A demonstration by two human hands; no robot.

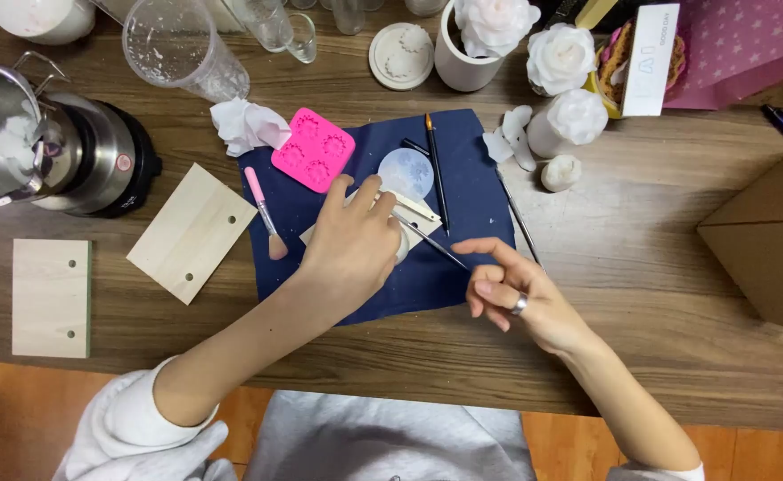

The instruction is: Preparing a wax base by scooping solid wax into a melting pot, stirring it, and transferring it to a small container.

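My left hand (356, 242) lies palm down on the navy cloth (463, 214), its fingers curled over a small white piece (403, 246) that rests on a pale wooden plate (422, 214). My right hand (518, 292), with a ring on one finger, pinches the end of a thin metal tool (431, 245) at its fingertips. The tool's tip points at the white piece under my left hand. Just beyond my left fingers lie a round pale-blue disc (406, 172) and a pink silicone mould (314, 150).
On the cloth lie a black brush (436, 174), a pink-handled brush (265, 214) and a second thin rod (520, 218). Two wooden boards (192, 232) (51, 297), a metal pot on a hot plate (79, 151), a plastic cup (182, 49), white rose candles (578, 116) and a cardboard box (766, 240) surround it.
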